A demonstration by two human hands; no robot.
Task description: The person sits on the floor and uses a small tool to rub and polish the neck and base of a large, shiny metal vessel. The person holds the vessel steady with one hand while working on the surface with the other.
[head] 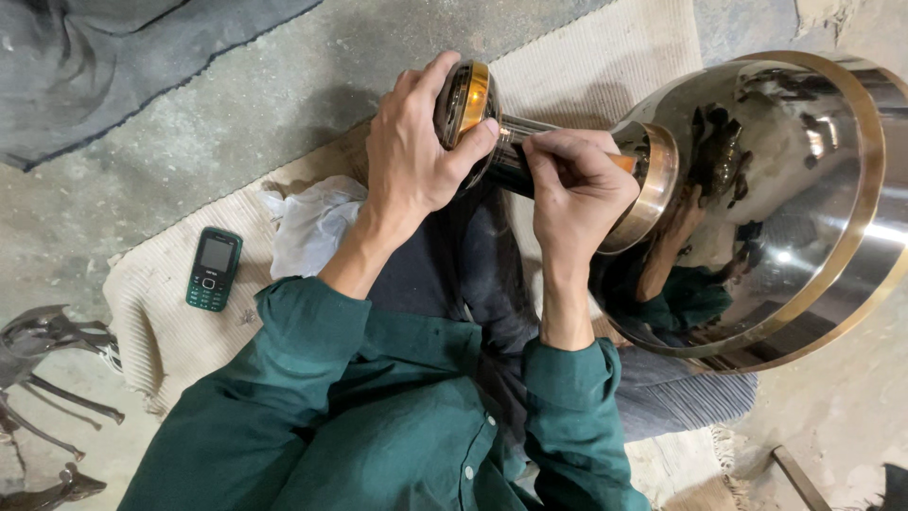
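Seen from above, a person in a dark green shirt sits on a woven beige mat [161,312] laid over a concrete floor. At far left lie dark metal tools [38,350], then a small green push-button mobile phone [214,269] on the mat, then a crumpled white cloth [312,225] beside the person's leg. Just left of centre, the left hand [409,156] is curled shut around the brass-banded knob end [465,99] of a large polished metal vessel [785,208], thumb pressed to the knob's edge. Right of centre, the right hand [577,185] is closed over the narrow neck between knob and body, fingers pinched as if on something small; what it holds cannot be told. The vessel's mirror-bright bowl with brass rims fills the right of the frame. Its surface looks finished already, so the work seems far along, with only the neck being attended to.
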